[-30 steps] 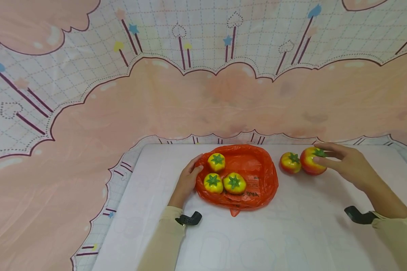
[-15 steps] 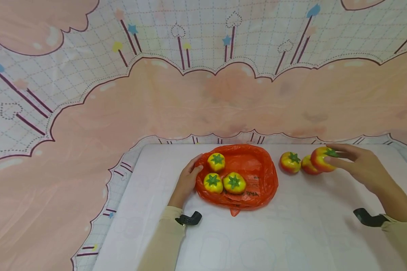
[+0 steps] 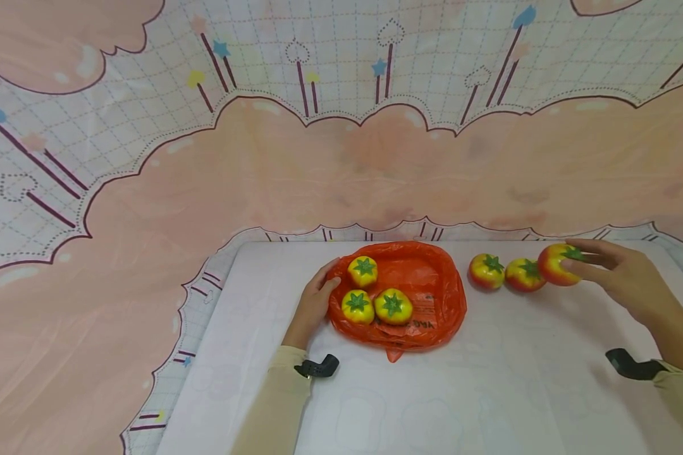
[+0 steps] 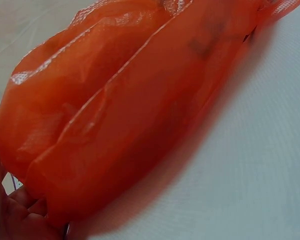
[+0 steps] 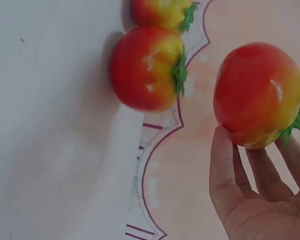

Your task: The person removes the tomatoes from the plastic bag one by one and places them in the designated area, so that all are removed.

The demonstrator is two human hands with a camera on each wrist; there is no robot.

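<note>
My right hand holds a red-and-yellow tomato with green leaves by its fingertips, raised above the table. In the right wrist view the held tomato shows its red side, with fingers beneath it. Two more tomatoes, one nearer the bag and one beside the held tomato, stand on the table. My left hand grips the left edge of a red plastic bag, thumb over the rim. Three yellow-looking tomatoes sit inside the bag's left half. In the left wrist view the bag's side hides most of the fingers.
A white table carries everything. Behind it hangs a pink and white patterned cloth. Black straps sit on both wrists over pale sleeves.
My right hand has moved to the right with the tomato, uncovering another tomato behind it. The left hand and the bag stay in place.
</note>
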